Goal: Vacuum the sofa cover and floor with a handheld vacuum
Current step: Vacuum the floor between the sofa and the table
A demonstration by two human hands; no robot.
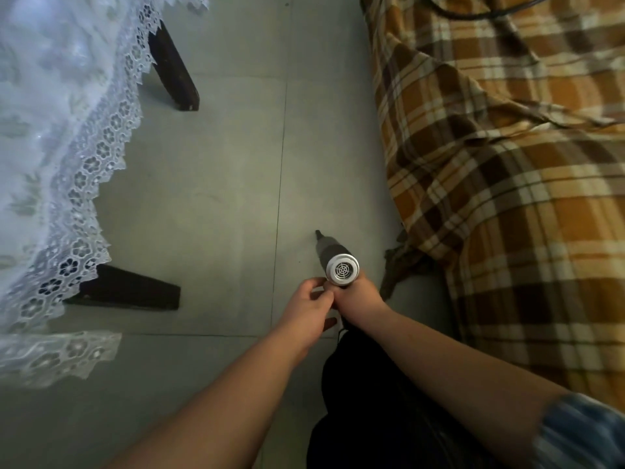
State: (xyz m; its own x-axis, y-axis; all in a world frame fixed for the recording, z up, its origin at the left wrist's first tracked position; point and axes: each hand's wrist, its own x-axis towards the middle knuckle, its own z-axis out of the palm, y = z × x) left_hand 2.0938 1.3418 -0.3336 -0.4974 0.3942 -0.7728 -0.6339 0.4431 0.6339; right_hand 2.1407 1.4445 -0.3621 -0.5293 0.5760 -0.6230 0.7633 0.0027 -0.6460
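Gripping the vacuum [338, 262] at lower centre, the right hand [360, 301] points it at the floor [220, 184]; the left hand [309, 306], fingers curled, touches the handle, hold unclear.

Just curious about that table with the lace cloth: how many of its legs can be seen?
2. The upper leg pokes out from the lace cloth near the top; the lower leg shows at lower left, on the floor. Others may be hidden under the cloth.
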